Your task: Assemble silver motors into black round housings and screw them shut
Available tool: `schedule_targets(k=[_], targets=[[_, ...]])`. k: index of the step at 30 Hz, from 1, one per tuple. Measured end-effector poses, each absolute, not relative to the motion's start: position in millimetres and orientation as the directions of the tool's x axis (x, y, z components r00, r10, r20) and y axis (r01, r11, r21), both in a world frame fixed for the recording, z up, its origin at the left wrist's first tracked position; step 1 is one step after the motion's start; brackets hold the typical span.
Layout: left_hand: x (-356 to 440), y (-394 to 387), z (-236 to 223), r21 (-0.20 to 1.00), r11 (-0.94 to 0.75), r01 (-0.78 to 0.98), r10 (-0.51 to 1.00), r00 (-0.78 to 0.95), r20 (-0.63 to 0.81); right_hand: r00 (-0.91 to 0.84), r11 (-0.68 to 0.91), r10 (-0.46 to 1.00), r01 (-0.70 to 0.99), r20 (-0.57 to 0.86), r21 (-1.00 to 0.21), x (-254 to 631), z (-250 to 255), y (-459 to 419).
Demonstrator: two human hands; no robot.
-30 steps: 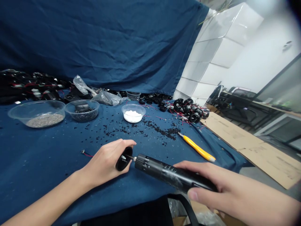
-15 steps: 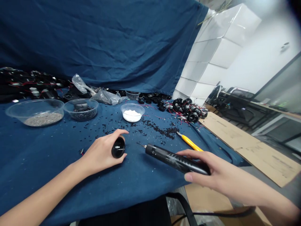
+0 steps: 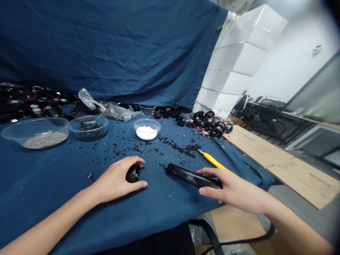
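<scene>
- Blue cloth (image 3: 101, 223) covers the work surface, with loose black granules (image 3: 180, 149) strewn across its middle.
- Left hand (image 3: 115, 180): curled narrowly around a black round cap (image 3: 132, 173), which sits at the fingertips just above the cloth.
- Right hand (image 3: 235, 187): fingers wrapped around the rear of a black electric screwdriver (image 3: 192, 176), its thin bit pointing toward the cap but well apart from it. At this angle it could instead be a small rotary tool.
- Nearest the right hand: a yellow utility knife (image 3: 214, 161) on the cloth, just beyond the fingers, its metal end toward the granules.
- Farther back: a wide clear bowl of grey granules (image 3: 34, 134), a smaller clear bowl of black pieces (image 3: 89, 127), a small bowl of white granules (image 3: 146, 130), and a heap of black round parts with red wires (image 3: 212, 127).
- Risks: a bit pressed off-line could skid from the cap into the left palm. A careless sideways sweep of the right hand could catch the knife. Granules could work into the cap if it is set down.
- Markings: no brand or readable writing on any item. A cardboard sheet (image 3: 287, 163) bears faint print, too blurred to read.
</scene>
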State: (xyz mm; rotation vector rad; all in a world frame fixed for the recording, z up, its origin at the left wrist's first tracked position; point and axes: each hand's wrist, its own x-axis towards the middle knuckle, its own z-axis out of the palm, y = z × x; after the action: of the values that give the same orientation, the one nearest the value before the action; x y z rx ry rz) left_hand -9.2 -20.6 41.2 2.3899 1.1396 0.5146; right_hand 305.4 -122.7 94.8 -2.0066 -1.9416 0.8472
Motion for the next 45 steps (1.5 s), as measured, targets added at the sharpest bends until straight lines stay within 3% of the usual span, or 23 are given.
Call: schedule_targets(k=[4, 9, 17, 24, 35, 39, 42, 45], targets=[[9, 0, 59, 0.473, -0.601, 0.644, 0.773, 0.620, 0.137, 0.005, -0.153, 0.965, 0.825, -0.264, -0.544, 312, 98, -123], [53, 58, 65, 0.390, -0.682, 0.618, 0.671, 0.742, -0.003, 0.021, -0.167, 0.966, 0.814, -0.258, -0.557, 320, 93, -125], [88, 102, 38, 0.530, -0.680, 0.506, 0.521, 0.843, -0.135, -0.014, -0.146, 0.971, 0.756, -0.238, -0.638, 335, 88, -139], [80, 107, 35, 0.532, -0.673, 0.514, 0.545, 0.831, -0.113, -0.022, -0.153, 0.965, 0.762, -0.261, -0.630, 333, 99, -145], [88, 94, 45, 0.286, -0.788, 0.545, 0.547, 0.833, -0.080, -0.042, -0.179, 0.954, 0.719, -0.298, -0.672, 329, 110, -159], [76, 79, 64, 0.228, -0.792, 0.567, 0.577, 0.816, -0.025, -0.045, -0.253, 0.935, 0.613, -0.353, -0.748, 337, 105, -166], [57, 50, 83, 0.249, -0.786, 0.566, 0.584, 0.811, -0.001, -0.091, -0.280, 0.928, 0.471, -0.362, -0.836, 343, 101, -172], [36, 17, 97, 0.341, -0.762, 0.551, 0.588, 0.809, 0.006, -0.143, -0.279, 0.923, 0.395, -0.358, -0.875, 345, 100, -178]])
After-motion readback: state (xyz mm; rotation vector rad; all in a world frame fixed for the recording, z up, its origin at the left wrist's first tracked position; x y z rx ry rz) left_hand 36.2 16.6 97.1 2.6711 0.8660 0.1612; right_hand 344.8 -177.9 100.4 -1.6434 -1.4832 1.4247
